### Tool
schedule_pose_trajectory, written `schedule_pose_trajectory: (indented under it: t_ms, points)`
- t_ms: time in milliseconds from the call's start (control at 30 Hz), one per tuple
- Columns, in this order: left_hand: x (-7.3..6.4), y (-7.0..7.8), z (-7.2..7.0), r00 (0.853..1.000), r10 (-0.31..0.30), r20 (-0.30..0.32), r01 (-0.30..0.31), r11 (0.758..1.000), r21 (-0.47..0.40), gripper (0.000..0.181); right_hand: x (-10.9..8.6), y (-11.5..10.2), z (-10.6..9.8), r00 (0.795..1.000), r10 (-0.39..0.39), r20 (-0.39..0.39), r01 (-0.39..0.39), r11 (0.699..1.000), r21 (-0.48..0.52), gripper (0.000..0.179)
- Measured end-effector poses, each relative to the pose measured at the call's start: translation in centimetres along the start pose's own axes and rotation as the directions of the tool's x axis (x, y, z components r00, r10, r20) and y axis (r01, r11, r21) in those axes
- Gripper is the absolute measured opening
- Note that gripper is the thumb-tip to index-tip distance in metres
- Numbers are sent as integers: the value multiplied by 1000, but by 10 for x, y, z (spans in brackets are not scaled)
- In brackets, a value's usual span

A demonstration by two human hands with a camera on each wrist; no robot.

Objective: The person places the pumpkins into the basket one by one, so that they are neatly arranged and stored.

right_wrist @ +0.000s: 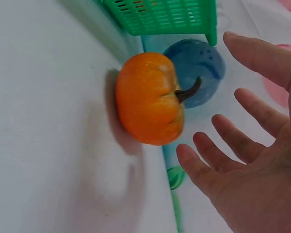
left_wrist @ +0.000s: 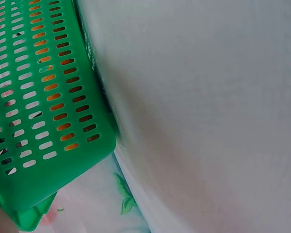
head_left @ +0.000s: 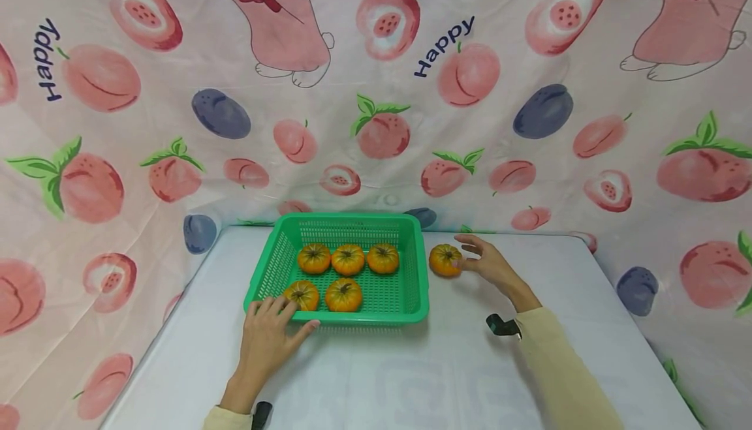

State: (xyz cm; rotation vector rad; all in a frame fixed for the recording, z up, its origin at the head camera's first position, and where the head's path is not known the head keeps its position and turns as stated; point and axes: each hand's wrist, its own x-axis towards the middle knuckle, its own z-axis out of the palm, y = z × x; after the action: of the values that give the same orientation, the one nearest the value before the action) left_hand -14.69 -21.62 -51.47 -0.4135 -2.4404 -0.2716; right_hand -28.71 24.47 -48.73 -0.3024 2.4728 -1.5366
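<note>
A green plastic basket with slotted walls holds several small orange pumpkins in two rows. My left hand rests on the basket's near left rim, fingertips over the edge and thumb stretched along the front. In the left wrist view, the slotted basket wall fills the left side, with orange showing through its holes. One more pumpkin, with a dark curved stem, sits on the table right of the basket. Spread around its right side is my right hand, its fingers parted and apart from the pumpkin in the right wrist view.
A white-covered table lies under everything. Behind and beside it hangs a fruit-printed cloth. The basket stands near the table's back edge. Dark wrist straps show at both wrists.
</note>
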Motion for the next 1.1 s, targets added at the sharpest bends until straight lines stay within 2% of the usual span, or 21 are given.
schedule_pose_trajectory:
  t_ms: [400,533,1100]
  points:
    - [0,1,1,1000,-4,9,4,1000,5,47,7,16,9,996,82,-21,-81,997,15,73]
    - [0,1,1,1000,-6,12,6,1000,5,47,9,18,13,996,91,-26,-90,995,35,74]
    - [-1,0,1,1000,-7,4,7,1000,5,47,21,27,27,991,106,-77,-107,994,-3,75]
